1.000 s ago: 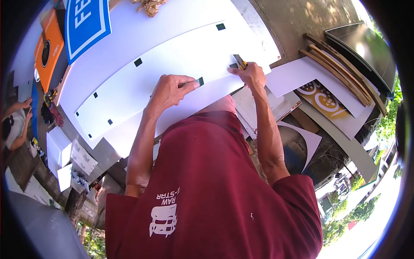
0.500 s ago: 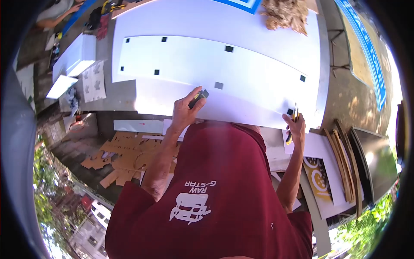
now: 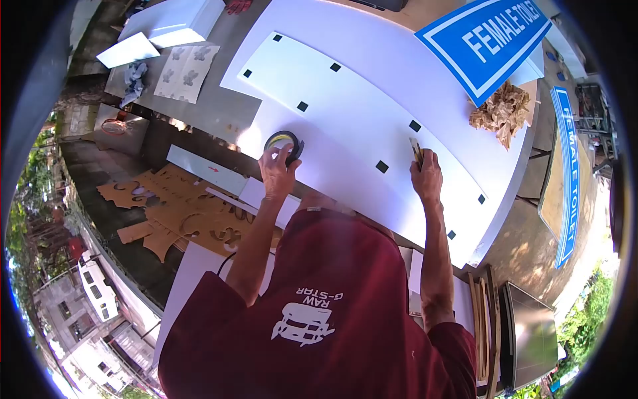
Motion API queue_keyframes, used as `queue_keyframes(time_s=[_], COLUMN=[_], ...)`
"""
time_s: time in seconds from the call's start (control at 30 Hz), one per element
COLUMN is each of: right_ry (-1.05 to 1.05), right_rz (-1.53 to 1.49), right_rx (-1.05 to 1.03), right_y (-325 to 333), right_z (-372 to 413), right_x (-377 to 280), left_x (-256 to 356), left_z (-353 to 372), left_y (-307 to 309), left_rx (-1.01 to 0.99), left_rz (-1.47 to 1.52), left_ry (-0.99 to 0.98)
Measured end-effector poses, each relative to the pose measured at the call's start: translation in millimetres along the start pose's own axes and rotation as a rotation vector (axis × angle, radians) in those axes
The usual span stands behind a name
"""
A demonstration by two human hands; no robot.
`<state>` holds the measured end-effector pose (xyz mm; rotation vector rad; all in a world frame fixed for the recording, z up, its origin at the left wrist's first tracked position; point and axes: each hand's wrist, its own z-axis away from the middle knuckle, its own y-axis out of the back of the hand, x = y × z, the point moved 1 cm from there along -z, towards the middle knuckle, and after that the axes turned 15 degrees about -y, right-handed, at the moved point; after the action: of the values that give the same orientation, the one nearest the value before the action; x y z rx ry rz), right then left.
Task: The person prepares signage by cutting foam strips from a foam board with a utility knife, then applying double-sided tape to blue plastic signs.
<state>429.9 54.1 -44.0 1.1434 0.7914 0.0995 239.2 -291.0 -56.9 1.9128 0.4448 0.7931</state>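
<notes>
My left hand (image 3: pixel 278 169) grips a roll of black tape (image 3: pixel 296 147) at the near edge of a long white panel (image 3: pixel 352 113). Several small black squares (image 3: pixel 382 167) are stuck on the panel in two rows. Over the panel's right half, my right hand (image 3: pixel 426 174) is closed around a cutter knife (image 3: pixel 417 151), its tip pointing away from me near one of the squares. The panel lies on a larger white sheet (image 3: pixel 392 60).
Blue lettered signs (image 3: pixel 492 43) and crumpled brown paper (image 3: pixel 502 114) are at the back right. White boxes (image 3: pixel 174 23) stand back left. Cut brown cardboard (image 3: pixel 179 209) lies lower left, wooden strips (image 3: pixel 483 326) lower right.
The view has turned and shifted right, bringing the blue signs further in. The tape roll now shows its ring side, and the knife has moved from the panel's near right corner to over the panel.
</notes>
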Motion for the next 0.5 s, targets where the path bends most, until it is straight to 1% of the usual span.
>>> queue_keyframes(time_s=[0.1, 0.13, 0.17, 0.23, 0.27, 0.37, 0.4, 0.43, 0.5], right_ry=[0.087, 0.103, 0.120, 0.081, 0.065, 0.113, 0.127, 0.098, 0.083], right_rz=[0.136, 0.202, 0.266, 0.374, 0.378, 0.224, 0.192, 0.123, 0.034], right_rx=[0.119, 0.140, 0.161, 0.168, 0.174, 0.354, 0.379, 0.362, 0.426], right_y=[5, 8, 11, 22, 24, 20, 19, 17, 10], right_z=[-73, -97, -117, -140, -143, -135, -121, -105, -60], right_x=[5, 8, 9, 5, 6, 16, 17, 21, 34], left_x=[-2, -6, -10, -12, -11, -5, -12, -17, -23], left_z=[-10, -11, -12, -15, -14, -17, -17, -23, -47], left_y=[0, -5, -9, -10, -6, 15, 16, 18, 23], left_rx=[0.033, 0.066, 0.058, 0.035, 0.053, 0.110, 0.122, 0.114, 0.091], left_rz=[-0.059, -0.046, -0.036, -0.013, 0.020, 0.010, -0.005, -0.030, -0.073], left_ry=[-0.097, -0.115, -0.118, -0.126, -0.137, -0.124, -0.124, -0.142, -0.178])
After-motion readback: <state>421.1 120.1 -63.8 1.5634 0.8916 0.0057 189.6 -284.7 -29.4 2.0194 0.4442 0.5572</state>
